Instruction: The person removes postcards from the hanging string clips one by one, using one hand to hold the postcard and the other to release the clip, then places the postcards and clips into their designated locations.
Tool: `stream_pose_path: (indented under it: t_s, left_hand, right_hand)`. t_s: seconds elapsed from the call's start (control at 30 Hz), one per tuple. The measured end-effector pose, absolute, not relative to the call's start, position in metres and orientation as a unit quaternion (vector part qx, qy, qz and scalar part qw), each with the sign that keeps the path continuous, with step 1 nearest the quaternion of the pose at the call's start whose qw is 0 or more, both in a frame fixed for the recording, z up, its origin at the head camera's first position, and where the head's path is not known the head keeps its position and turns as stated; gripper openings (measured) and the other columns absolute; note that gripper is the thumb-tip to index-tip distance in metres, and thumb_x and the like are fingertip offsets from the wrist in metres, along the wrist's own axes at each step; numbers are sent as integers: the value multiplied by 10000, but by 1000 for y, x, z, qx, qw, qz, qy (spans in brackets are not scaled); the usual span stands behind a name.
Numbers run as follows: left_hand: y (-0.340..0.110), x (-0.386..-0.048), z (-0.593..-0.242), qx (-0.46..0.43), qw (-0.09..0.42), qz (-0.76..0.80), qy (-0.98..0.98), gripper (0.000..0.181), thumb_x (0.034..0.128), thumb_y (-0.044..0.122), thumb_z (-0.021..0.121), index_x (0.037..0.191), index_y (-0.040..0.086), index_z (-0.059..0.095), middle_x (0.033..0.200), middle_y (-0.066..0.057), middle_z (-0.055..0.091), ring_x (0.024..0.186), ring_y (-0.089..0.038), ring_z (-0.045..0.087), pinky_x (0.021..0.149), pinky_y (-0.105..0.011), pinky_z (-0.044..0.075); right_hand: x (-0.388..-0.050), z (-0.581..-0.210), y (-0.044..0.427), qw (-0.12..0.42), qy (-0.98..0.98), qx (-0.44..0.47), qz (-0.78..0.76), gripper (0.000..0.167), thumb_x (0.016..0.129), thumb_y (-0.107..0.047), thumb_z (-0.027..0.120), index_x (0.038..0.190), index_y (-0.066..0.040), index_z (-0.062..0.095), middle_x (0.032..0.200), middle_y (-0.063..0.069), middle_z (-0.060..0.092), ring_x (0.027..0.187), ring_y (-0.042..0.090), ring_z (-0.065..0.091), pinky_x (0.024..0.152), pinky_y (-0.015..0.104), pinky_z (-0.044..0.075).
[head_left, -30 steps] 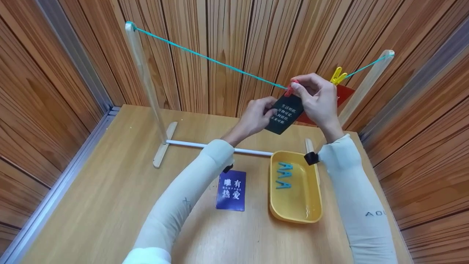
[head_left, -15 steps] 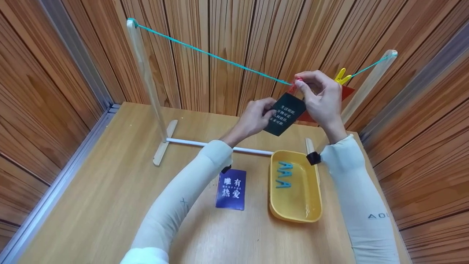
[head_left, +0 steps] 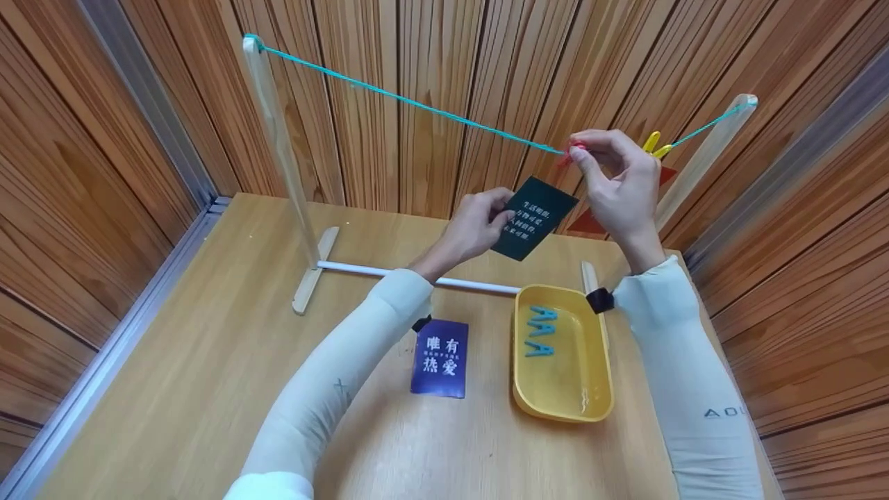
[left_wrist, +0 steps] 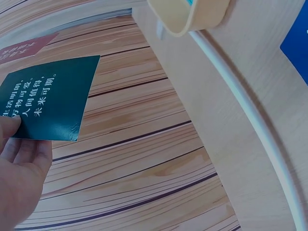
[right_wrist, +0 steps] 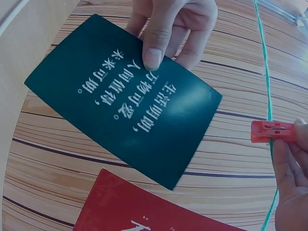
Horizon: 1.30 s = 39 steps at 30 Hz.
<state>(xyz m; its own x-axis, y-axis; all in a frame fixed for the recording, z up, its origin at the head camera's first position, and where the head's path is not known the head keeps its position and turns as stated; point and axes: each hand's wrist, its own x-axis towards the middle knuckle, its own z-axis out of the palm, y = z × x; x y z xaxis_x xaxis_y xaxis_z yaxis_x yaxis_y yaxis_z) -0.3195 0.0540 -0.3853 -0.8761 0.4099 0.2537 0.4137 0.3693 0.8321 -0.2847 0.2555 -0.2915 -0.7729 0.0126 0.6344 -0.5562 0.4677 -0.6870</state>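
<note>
The left hand point(head_left: 471, 226) pinches the dark green card point(head_left: 538, 219) near one edge, thumb over the printed face, apparently to leave the remaining edges free; the card is in the air, apart from the red clothespin point(right_wrist: 262, 131). The right hand point(head_left: 623, 189) pinches this clothespin at the turquoise line point(head_left: 417, 105), presumably to control its spring.

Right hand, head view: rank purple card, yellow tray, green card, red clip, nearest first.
1. Red clip: pinched by right hand
2. Green card: to its left, in left hand
3. Yellow tray: below, on table
4. Purple card: lower left, on table
</note>
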Motion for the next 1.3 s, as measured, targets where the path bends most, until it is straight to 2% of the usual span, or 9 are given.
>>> stream_pose_path:
  t_s: [0.2,0.43,0.67,1.07,1.3]
  left_hand:
    - [47,-319,-391,-243,-3,-511,-825,244,1099,141,537,1313,119,654,1246,-84,733,1146,-190,716,1034,-345,601]
    - [40,-321,-397,-233,-10,-512,-827,237,1093,141,554,1306,130,659,1236,-76,738,1140,-193,719,1031,-354,604]
    - [33,-319,-405,-229,4,-513,-828,215,1081,123,576,1271,120,677,1168,-75,747,1061,-183,717,993,-341,618]
    - [18,-320,-417,-220,-4,-517,-827,235,1081,114,575,1295,117,670,1224,-89,749,1130,-209,727,1032,-400,607]
    - [10,-318,-426,-196,-25,-532,-823,236,1082,135,580,1301,144,668,1232,-77,733,1131,-210,714,1040,-412,603]
  right_hand:
    - [-282,-289,255,310,-797,174,488,233,1020,-195,696,1197,-53,749,1195,34,763,1084,81,732,1052,223,553]
    - [-280,-286,255,324,-789,160,497,195,1013,-143,700,1176,-46,744,1209,69,749,1081,85,724,1067,227,552]
    - [-276,-285,258,338,-782,178,492,198,1009,-120,701,1182,-31,737,1227,82,747,1105,104,728,1062,228,556]
    - [-265,-279,260,375,-753,201,503,191,964,2,719,1148,48,735,1153,65,764,1027,111,739,1004,223,582]
    - [-258,-280,261,374,-755,199,501,203,960,7,721,1156,59,729,1151,28,764,998,90,737,962,206,590]
